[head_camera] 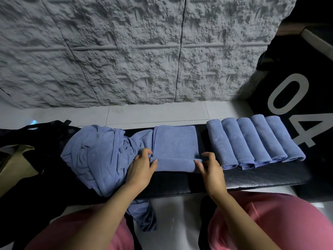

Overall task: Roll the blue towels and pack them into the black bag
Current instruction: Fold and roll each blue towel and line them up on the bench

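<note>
Pink-trousered knees (281, 219) sit below the black counter (261, 177). Both hands are curled onto the half-rolled towel (175, 143): left hand (142, 165) grips its left end, right hand (210, 168) its right. Five rolled towels (255, 141) lie side by side to the right. Left, a towel heap (95, 154) sits beside the black bag (54, 134).

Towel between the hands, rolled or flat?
Partly rolled: the towel has a roll along its near edge; the rest lies flat.
</note>
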`<state>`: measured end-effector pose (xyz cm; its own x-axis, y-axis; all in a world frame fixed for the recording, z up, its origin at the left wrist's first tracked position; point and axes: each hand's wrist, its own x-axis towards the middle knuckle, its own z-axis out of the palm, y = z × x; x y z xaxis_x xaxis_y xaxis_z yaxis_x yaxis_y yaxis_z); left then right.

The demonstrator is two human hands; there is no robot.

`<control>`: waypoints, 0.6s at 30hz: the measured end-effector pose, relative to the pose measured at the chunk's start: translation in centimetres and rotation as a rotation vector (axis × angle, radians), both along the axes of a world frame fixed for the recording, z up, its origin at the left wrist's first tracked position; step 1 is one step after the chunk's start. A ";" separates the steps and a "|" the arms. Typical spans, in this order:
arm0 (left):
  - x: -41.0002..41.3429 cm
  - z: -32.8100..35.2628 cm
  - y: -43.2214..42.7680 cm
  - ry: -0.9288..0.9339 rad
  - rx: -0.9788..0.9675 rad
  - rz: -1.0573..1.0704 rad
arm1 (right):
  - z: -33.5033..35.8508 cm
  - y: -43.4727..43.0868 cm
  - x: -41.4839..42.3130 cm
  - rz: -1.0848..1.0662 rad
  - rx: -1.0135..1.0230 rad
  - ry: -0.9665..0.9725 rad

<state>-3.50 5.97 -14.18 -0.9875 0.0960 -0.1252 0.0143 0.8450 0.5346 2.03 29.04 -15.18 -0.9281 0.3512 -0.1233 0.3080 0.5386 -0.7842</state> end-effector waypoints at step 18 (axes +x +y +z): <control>0.4 0.0 -0.4 0.316 -0.289 -0.378 | -0.3 -0.5 0.4 0.299 0.605 0.135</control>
